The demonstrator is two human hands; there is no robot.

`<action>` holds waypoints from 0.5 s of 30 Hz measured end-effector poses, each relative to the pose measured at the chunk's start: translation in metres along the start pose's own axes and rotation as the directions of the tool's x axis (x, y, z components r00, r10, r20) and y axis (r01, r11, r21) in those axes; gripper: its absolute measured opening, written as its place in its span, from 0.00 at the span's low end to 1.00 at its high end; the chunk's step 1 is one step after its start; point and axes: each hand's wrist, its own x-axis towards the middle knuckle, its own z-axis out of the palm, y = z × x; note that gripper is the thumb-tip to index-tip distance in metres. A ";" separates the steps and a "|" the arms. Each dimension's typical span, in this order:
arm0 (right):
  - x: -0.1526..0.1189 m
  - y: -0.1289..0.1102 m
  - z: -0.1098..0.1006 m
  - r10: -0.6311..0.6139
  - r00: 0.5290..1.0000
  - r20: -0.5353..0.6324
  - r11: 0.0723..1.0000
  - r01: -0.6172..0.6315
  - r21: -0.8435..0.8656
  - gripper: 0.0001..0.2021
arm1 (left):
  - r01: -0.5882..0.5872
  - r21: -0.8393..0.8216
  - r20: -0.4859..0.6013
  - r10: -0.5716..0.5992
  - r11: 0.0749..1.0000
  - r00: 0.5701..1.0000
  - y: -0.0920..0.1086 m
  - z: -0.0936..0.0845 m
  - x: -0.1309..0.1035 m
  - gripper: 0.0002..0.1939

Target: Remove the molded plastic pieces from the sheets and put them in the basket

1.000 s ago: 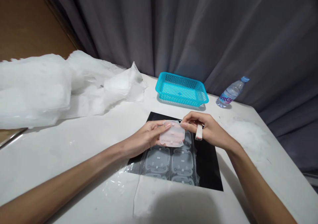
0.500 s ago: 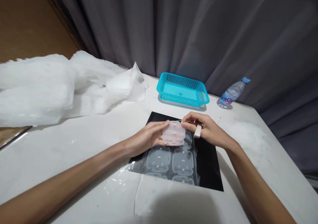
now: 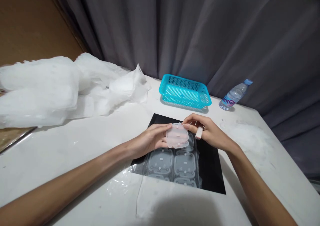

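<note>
A thin translucent plastic piece (image 3: 177,137) with wavy rounded edges and small round bumps is between my hands. My left hand (image 3: 156,135) is closed on its left side, thumb on top and fingers showing through from beneath. The thumb and fingertips of my right hand (image 3: 208,129) pinch its upper right corner. From under the right hand's curled fingers sticks a short whitish strip (image 3: 199,132) with a dark reddish end; its kind is unclear. Below lies a clear plastic sheet (image 3: 172,162) with several similar rounded shapes, partly over a black flat board (image 3: 211,169).
A blue perforated basket (image 3: 185,92) stands at the back, with a water bottle (image 3: 232,95) to its right. White fluffy wadding (image 3: 45,89) is heaped at the left. Grey curtain (image 3: 175,29) hangs behind the white table (image 3: 75,152).
The plastic piece has tilted slightly between my fingers. Both hands keep their hold, and the whole view has shifted a little.
</note>
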 end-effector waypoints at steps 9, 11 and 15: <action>0.001 0.001 0.002 -0.023 0.999 -0.027 0.998 0.022 -0.060 0.07 | 0.036 -0.032 0.036 -0.035 0.999 0.999 0.002 -0.001 0.000 0.34; 0.001 0.000 0.002 -0.038 0.999 -0.033 0.997 0.035 -0.067 0.07 | 0.032 -0.063 0.072 -0.028 0.998 0.997 0.002 -0.002 0.001 0.40; 0.001 0.002 0.000 -0.030 0.999 -0.020 0.999 0.029 -0.044 0.08 | 0.020 -0.006 0.079 -0.019 1.000 0.997 -0.003 -0.007 0.004 0.45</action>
